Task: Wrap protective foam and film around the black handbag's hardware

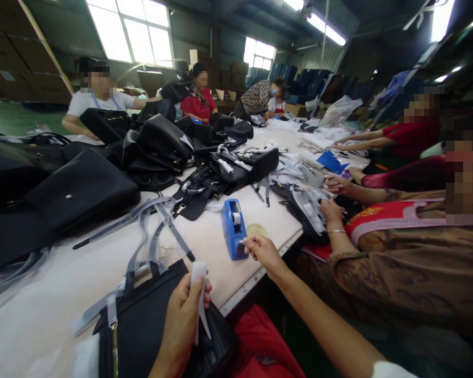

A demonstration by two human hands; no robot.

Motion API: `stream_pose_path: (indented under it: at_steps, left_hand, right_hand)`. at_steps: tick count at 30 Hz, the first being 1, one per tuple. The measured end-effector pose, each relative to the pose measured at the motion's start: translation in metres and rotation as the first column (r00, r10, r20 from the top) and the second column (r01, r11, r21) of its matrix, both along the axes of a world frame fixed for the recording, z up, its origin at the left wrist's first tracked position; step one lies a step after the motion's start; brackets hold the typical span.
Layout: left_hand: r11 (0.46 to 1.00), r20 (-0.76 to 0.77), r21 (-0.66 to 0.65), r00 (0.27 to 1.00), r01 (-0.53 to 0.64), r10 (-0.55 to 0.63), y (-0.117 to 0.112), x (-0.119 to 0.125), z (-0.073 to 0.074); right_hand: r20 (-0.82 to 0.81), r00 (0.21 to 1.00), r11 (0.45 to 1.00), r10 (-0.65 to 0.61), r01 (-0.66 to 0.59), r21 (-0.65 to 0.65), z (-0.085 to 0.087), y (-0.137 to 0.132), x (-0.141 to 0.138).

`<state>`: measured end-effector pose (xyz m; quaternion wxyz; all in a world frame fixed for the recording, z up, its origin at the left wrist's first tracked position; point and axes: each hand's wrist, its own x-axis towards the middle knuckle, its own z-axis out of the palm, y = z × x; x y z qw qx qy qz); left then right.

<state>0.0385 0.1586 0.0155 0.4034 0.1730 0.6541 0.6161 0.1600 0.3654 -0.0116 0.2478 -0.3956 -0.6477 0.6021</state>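
Observation:
My left hand [185, 310] is closed around a folded white strip [199, 270] of thin, soft-looking material, its loose ends hanging below the fingers. Under that hand lies a black handbag [142, 299] with a gold zipper [115, 341] and a handle partly covered in clear wrap. Just beyond it on the table stands a blue tape dispenser [232, 231] with a small roll inside. At its near end, my right hand [262, 252] pinches a small bit of tape [243, 241] between thumb and fingertips.
Black bags [82, 189] are heaped along the left of the white table [205, 236]. Wrapped straps [153, 220] lie between them and me. At my right a co-worker's hands [333, 207] handle another bag. Several people work farther along. The table edge [256, 278] runs close by my right forearm.

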Motion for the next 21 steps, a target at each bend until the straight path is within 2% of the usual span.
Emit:
stream_pose_path:
  at_steps: [3,8,13,16,21]
  left_hand:
    - [1.000,0.006,-0.001,1.000,0.003,-0.003,0.002,-0.001,-0.001]
    - [1.000,0.024,-0.008,1.000,0.007,-0.007,0.003,-0.001,-0.002]
    - [1.000,0.046,-0.007,0.999,0.000,0.000,0.003,0.000,0.000]
    - [1.000,0.029,-0.003,1.000,0.001,-0.001,0.003,0.000,0.000]
    - [0.999,0.014,0.036,1.000,-0.005,0.004,0.003,0.001,-0.003]
  right_hand:
    - [-0.013,0.999,0.980,-0.037,0.034,-0.197,-0.007,-0.007,0.003]
    - [-0.009,0.997,0.929,-0.077,0.069,-0.364,-0.018,-0.007,0.002]
    - [-0.027,0.998,0.926,-0.062,0.048,-0.373,-0.022,-0.005,0.003]
    - [-0.023,0.994,0.928,-0.106,0.091,-0.361,-0.020,-0.007,0.002]
    - [-0.046,0.984,0.876,-0.172,0.131,-0.464,-0.016,-0.010,-0.001]
